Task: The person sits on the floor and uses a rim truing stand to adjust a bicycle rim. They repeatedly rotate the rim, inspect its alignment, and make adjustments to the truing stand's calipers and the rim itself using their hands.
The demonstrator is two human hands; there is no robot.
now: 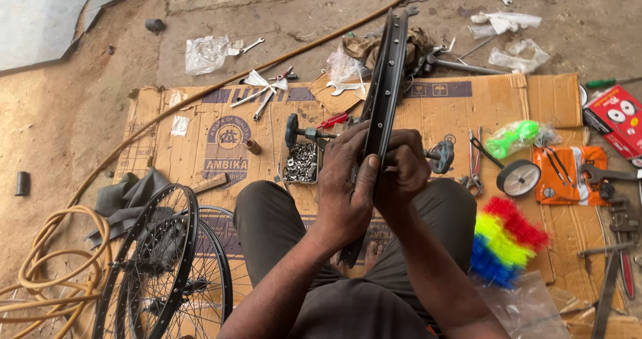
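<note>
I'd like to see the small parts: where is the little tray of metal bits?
In the head view, the tray of metal bits sits on the cardboard just left of the left hand, beside the person's knee.

I hold a bare black bicycle rim (pixel 384 78) edge-on in front of me, its top leaning away toward the concrete floor (pixel 281 11). My left hand (pixel 344 178) wraps its near side, fingers spread along the metal; my right hand (pixel 404 168) closes on it from the other side, both just above my knees. Under me lies flattened cardboard (pixel 428 111). A small tray of nuts (pixel 301 163) sits just left of my left hand. Two spoked wheels (pixel 164 265) stand at my left, beside a coiled yellow hose (pixel 47 259). At my right lie a rainbow-coloured brush (pixel 505 242), a small training wheel (pixel 519 177) and pliers (pixel 475 162).
</note>
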